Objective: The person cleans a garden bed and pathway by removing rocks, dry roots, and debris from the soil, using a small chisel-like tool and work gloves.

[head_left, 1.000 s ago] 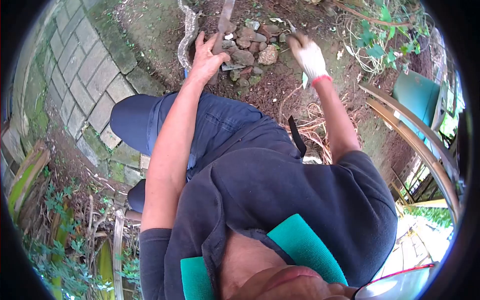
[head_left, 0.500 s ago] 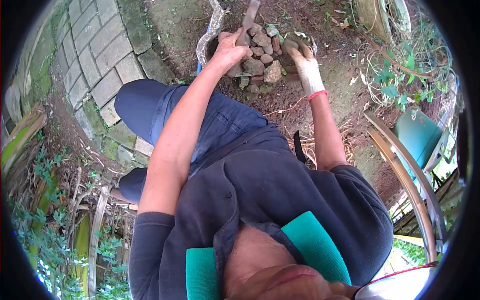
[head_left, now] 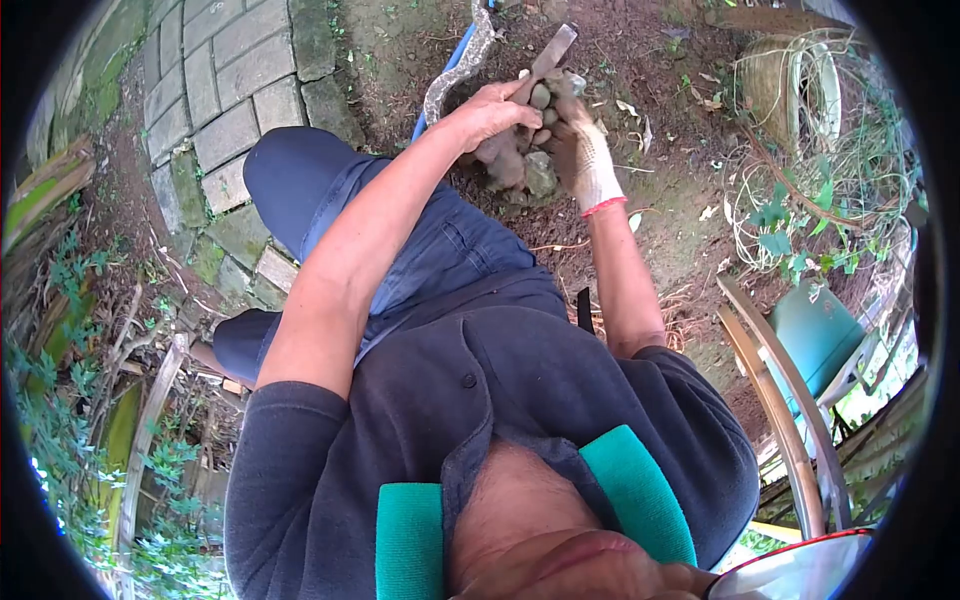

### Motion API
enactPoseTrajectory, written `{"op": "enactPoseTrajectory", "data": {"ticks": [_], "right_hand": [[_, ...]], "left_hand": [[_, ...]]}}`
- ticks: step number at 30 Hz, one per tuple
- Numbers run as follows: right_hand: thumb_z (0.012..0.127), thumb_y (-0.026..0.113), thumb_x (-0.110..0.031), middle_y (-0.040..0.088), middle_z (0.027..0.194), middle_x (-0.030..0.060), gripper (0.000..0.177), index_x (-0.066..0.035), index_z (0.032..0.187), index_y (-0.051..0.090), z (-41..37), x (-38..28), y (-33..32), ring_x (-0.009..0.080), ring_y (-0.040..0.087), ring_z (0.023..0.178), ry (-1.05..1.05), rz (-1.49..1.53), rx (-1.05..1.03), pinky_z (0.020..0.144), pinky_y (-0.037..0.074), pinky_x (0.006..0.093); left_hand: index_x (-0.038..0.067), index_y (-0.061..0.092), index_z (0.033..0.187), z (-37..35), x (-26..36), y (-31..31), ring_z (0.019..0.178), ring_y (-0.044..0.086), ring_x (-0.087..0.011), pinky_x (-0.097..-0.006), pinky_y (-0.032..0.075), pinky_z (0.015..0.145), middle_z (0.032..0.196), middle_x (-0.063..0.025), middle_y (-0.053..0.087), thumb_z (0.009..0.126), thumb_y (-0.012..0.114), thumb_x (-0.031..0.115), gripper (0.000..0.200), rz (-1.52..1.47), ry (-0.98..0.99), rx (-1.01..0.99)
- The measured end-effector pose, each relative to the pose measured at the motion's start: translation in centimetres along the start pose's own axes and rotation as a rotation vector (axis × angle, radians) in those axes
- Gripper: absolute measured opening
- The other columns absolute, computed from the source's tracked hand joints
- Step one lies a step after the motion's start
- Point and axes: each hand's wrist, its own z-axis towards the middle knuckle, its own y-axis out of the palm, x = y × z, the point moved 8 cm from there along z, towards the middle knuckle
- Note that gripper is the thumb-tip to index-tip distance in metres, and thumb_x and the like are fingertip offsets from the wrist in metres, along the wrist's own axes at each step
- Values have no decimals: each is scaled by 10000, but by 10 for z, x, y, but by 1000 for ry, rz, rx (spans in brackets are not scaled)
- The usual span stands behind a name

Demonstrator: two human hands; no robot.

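My left hand (head_left: 497,113) is closed around a flat-bladed metal tool (head_left: 555,50), its blade pointing up and to the right. Under and beside that hand lies a pile of stones (head_left: 540,175), brown and grey, some blurred. On the right side of the pile is my right hand (head_left: 588,165), in a white knitted glove with a red cuff and dirt-darkened fingers. Its fingers rest low against the stones and are smeared by motion, so I cannot make out whether they grip one. A speckled grey curved strip (head_left: 460,75) runs just left of the pile, beside a blue strip (head_left: 447,75).
Grey paving bricks (head_left: 225,75) lie to the left, with bare soil (head_left: 390,50) between them and the pile. At the right are a pale pot-like object (head_left: 775,95), trailing vines (head_left: 780,225), a green plastic piece (head_left: 815,335) and curved wooden strips (head_left: 770,400).
The tool's blade has swung to the right with my left hand. My right hand has moved left and slightly down, closer to my left hand. The whole view has shifted a little.
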Motion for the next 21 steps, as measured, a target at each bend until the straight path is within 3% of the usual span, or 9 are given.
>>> {"op": "enactPoseTrajectory", "data": {"ticks": [1,5,8,10,12,13,16,18,21], "right_hand": [[945,634,-316,651,985,-19,310,-160,1211,610,2,4,8,115,615,815,32,79,10,651,497,277],[942,642,-319,659,946,-32,268,-156,1155,628,-3,9,17,95,623,820,117,232,145,641,510,260],[931,659,-307,665,1002,21,286,-130,1154,635,-5,-3,19,164,631,891,-48,238,79,792,524,340],[965,583,-313,638,1148,48,338,-106,1232,599,-23,-16,30,196,606,1043,-18,173,54,884,494,352],[997,478,-353,615,1231,73,391,-80,1255,586,-39,-31,41,240,583,1114,2,98,65,966,453,410],[992,469,-350,618,1235,79,396,-70,1241,597,-39,-40,48,247,585,1116,-96,43,-2,973,447,413],[918,557,-245,607,1240,113,420,-20,1270,595,-55,-48,90,243,576,1132,-130,-9,-34,1010,437,382],[937,525,-287,580,1249,110,441,-27,1292,558,-56,-55,101,248,568,1144,-242,-106,-125,1018,435,388],[963,481,-333,506,1324,90,474,-61,1351,492,-43,-55,98,225,484,1256,-112,128,-118,1089,366,393]], "left_hand": [[115,423,1489,-5,2,4,1034,620,-161,-321,478,951,1155,-61,670,767,754,126,794,-69,-26,-28],[114,437,1474,-15,5,17,969,637,-129,-304,516,914,1095,-33,677,789,725,53,745,-136,46,16],[109,533,1396,-38,30,23,945,639,-128,-293,541,848,1021,-10,665,781,704,15,645,-241,93,44],[126,581,1344,-34,30,24,984,639,-183,-328,530,869,1054,-48,659,729,729,62,636,-153,271,23],[132,611,1299,-57,51,20,1018,619,-267,-384,502,918,1096,-111,644,670,737,133,642,299,594,351],[128,631,1280,-67,58,22,1049,583,-330,-423,467,959,1111,-163,623,638,722,182,651,289,680,401],[133,684,1125,-86,72,26,969,584,-348,-464,484,856,989,-131,618,609,675,139,515,355,789,598],[179,644,1228,-89,77,29,981,565,-329,-446,472,853,1033,-118,586,636,687,104,598,326,802,609],[183,556,1356,-120,98,17,1017,528,-293,-432,411,892,1120,-93,525,673,715,95,707,272,798,579]]}}
